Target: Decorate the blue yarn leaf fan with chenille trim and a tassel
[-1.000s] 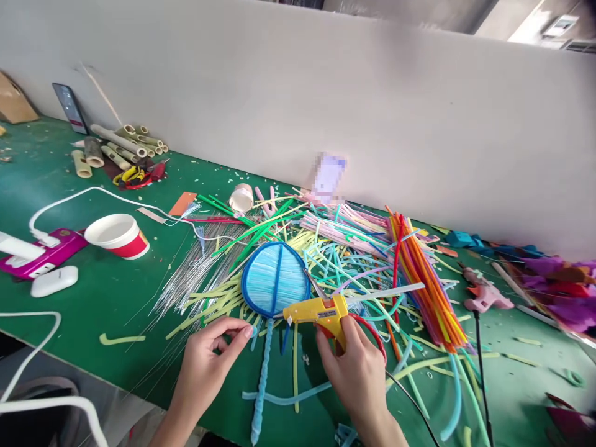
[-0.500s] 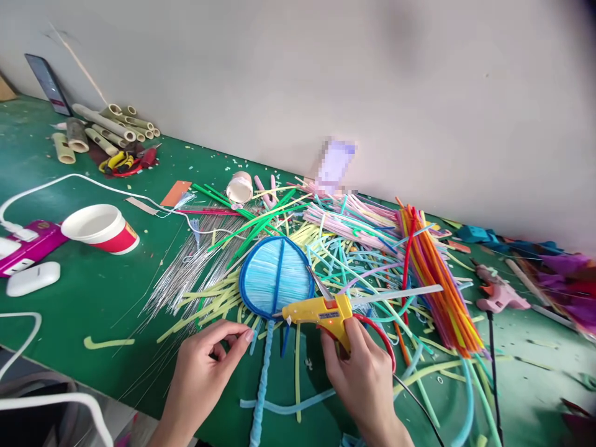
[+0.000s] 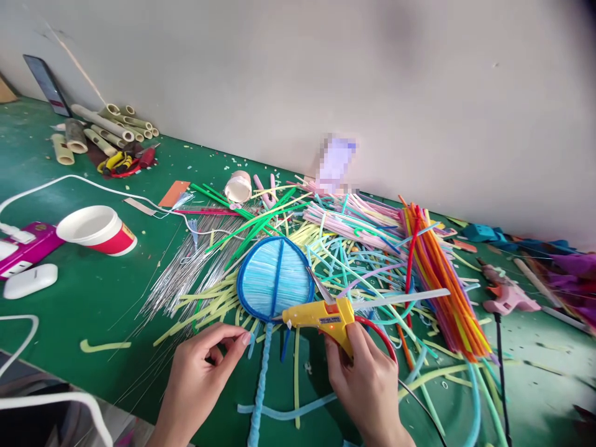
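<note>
A yellow hot glue gun (image 3: 313, 315) with a clear glue stick in its back is in my right hand (image 3: 365, 379), fingers wrapped round its grip. Its nozzle meets the spot where a round light-blue fan (image 3: 261, 282) with a dark blue rim joins its twisted light-blue handle (image 3: 261, 385). Left of that handle, my left hand (image 3: 205, 366) is closed in a pinch; a bit of light blue shows at the fingertips, but whether it is held I cannot tell. Red-handled scissors (image 3: 321, 287) lie partly behind the glue gun.
Pipe cleaners (image 3: 447, 279) in many colours spread across the green table (image 3: 69, 385). Thin metal wires (image 3: 181, 279) lie left of the fan. Further left are a paper cup (image 3: 95, 230), a purple power strip (image 3: 32, 248) and bamboo pieces (image 3: 107, 127). A pink glue gun (image 3: 510, 292) rests at right.
The view shifts slightly. Both hands, the glue gun and the fan keep nearly the same places relative to each other.
</note>
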### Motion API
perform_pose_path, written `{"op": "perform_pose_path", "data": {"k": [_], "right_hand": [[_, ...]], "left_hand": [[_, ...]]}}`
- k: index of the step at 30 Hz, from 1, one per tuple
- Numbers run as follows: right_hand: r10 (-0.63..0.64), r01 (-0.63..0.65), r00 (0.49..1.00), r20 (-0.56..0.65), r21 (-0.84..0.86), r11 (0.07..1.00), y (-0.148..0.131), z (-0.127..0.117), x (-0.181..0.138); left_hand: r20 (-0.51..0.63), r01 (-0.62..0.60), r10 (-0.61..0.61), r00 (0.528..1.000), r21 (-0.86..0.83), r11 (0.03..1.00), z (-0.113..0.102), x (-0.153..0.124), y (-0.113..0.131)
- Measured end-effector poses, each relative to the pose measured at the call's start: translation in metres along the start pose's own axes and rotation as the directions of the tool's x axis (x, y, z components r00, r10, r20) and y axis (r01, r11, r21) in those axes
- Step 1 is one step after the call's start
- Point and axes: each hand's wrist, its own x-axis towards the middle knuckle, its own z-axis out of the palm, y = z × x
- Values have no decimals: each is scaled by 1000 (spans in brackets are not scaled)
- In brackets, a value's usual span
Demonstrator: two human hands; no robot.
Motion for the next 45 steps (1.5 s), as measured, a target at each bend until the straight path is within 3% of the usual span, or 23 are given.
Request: {"op": "perform_pose_path", "data": {"k": [22, 33, 45], "right_hand": [[72, -73, 997, -31, -34, 997, 1, 1, -1], [60, -62, 998, 33, 44, 997, 0, 6, -3], [73, -72, 997, -24, 44, 996, -1, 7, -2]], "left_hand": [[-1, 26, -26, 1000, 1, 1000, 0, -1, 2], [3, 11, -11, 1000, 4, 1000, 0, -2, 0], [-8, -28, 28, 1000, -6, 1000, 0, -3, -4]]}}
